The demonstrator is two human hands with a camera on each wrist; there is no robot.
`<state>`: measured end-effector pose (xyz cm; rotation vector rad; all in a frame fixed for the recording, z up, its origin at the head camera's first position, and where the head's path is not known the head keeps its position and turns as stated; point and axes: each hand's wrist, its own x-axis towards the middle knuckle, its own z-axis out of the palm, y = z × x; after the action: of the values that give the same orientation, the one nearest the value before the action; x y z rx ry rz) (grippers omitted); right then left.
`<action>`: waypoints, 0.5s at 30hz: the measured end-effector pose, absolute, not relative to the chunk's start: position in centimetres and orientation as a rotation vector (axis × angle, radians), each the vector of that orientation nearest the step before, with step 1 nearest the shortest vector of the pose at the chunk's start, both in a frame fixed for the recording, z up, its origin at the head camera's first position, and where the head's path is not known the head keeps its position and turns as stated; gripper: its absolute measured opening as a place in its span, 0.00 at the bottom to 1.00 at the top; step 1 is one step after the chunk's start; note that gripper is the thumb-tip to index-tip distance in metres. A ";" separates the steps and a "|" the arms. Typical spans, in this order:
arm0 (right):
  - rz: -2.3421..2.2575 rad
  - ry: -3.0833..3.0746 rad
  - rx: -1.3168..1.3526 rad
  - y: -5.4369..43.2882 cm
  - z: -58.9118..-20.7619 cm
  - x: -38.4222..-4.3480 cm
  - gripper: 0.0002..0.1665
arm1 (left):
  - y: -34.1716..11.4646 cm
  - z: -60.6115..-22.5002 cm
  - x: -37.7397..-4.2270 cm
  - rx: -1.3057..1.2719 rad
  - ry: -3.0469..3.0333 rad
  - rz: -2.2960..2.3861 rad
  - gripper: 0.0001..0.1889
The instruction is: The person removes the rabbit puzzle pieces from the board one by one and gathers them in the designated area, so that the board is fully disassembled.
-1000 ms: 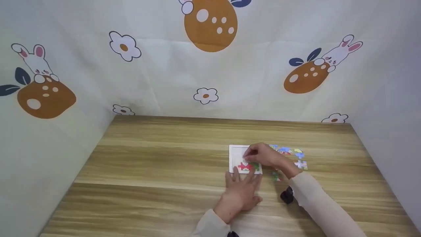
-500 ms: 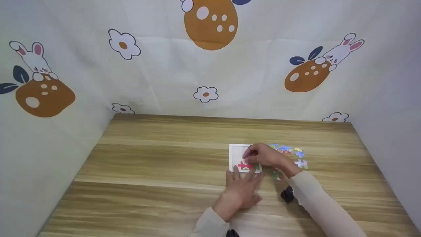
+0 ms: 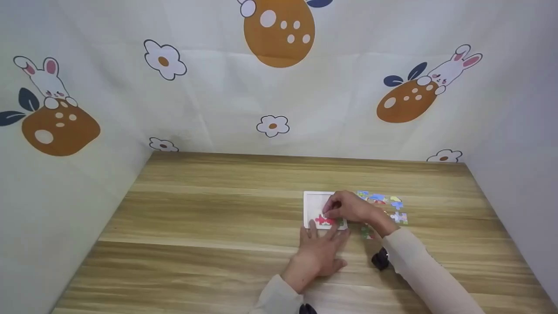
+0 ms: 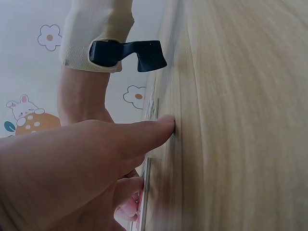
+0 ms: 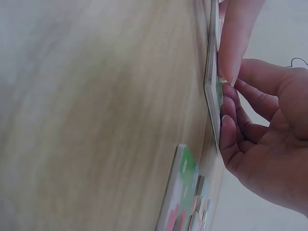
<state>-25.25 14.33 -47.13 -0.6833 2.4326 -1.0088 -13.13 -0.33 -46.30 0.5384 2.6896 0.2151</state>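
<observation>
A small white puzzle tray (image 3: 306,207) lies on the wooden table, with red and green puzzle pieces (image 3: 323,220) along its near side. My left hand (image 3: 317,257) rests flat at the near edge, its spread fingers reaching onto the rim. Over the tray, my right hand (image 3: 352,206) pinches a small pale puzzle piece right beside the red one; the fingers cover most of it. In the right wrist view, its curled fingers (image 5: 230,132) lie close along the tray's surface, with a left fingertip (image 5: 231,67) pressed down beside them.
Several loose puzzle pieces (image 3: 397,217) lie on the table right of the tray, partly behind the right forearm. A black wrist mount (image 3: 380,259) sits at the right cuff. Printed cloth walls (image 3: 209,104) enclose the back and sides of the table (image 3: 196,226).
The right fingertips have shifted slightly toward the near side of the tray, closer to the red piece. My left hand stays where it was.
</observation>
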 end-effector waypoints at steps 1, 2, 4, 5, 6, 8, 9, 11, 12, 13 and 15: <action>-1.007 2.434 -0.686 14.4 -47.1 -25.2 0.03 | -0.3 -46.3 -13.1 0.541 2.692 0.214 0.38; -1.006 2.434 -0.680 14.4 -47.1 -25.2 0.03 | -0.3 -46.3 -13.1 0.542 2.694 0.213 0.38; -1.007 2.438 -0.667 14.5 -47.0 -25.2 0.03 | -0.3 -46.2 -13.1 0.547 2.698 0.208 0.38; -1.006 2.442 -0.663 14.6 -47.0 -25.2 0.02 | -0.3 -46.2 -13.1 0.548 2.700 0.204 0.38; -1.006 2.447 -0.661 14.7 -47.0 -25.2 0.02 | -0.4 -46.2 -13.1 0.548 2.700 0.205 0.38; -1.007 2.456 -0.655 14.8 -47.0 -25.2 0.02 | -0.4 -46.3 -13.1 0.549 2.699 0.194 0.38; -1.010 2.459 -0.659 14.8 -47.1 -25.2 0.02 | -0.4 -46.3 -13.2 0.551 2.700 0.185 0.38; -1.010 2.459 -0.674 14.9 -47.1 -25.2 0.02 | -0.4 -46.3 -13.1 0.555 2.703 0.163 0.38; -1.013 2.455 -0.681 14.9 -47.1 -25.2 0.02 | -0.4 -46.4 -13.2 0.557 2.705 0.151 0.38; -1.016 2.450 -0.686 14.9 -47.1 -25.2 0.02 | -0.3 -46.4 -13.1 0.561 2.707 0.139 0.38; -1.019 2.439 -0.694 14.9 -47.2 -25.2 0.02 | -0.3 -46.3 -13.1 0.562 2.707 0.139 0.38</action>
<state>-25.16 14.87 -47.15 -0.6942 2.4385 -1.0186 -13.12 -0.33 -46.29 0.5616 2.7070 0.1391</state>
